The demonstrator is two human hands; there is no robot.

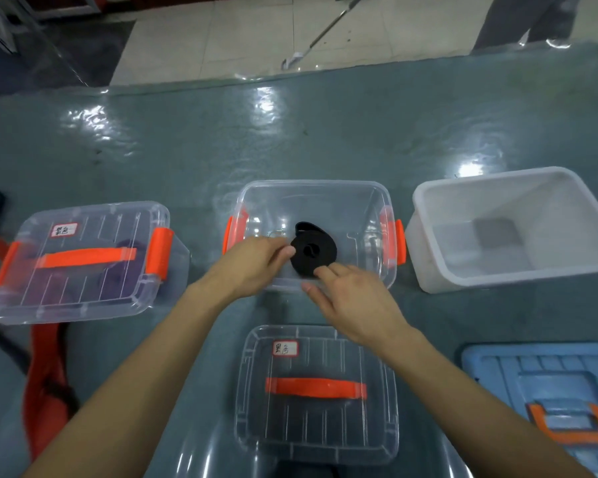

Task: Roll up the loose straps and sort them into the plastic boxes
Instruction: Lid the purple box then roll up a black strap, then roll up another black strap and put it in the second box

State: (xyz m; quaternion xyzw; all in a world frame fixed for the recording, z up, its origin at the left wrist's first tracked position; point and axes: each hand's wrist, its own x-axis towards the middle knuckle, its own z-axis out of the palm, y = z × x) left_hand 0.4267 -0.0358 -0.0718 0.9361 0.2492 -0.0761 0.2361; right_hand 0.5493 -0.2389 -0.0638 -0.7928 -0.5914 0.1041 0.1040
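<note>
A rolled black strap sits low inside the open clear box with orange latches, in the middle of the table. My left hand reaches over the box's near left wall and pinches the roll's left edge with curled fingers and thumb. My right hand comes over the near wall, and its straight index fingertip touches the roll's lower right edge. A loose tail of the strap sticks out at the top of the roll.
A closed clear box with a label holds purple straps at the left. Its neighbour's labelled lid lies in front of me. An empty white tub stands right, with a blue lid below it. Red straps lie lower left.
</note>
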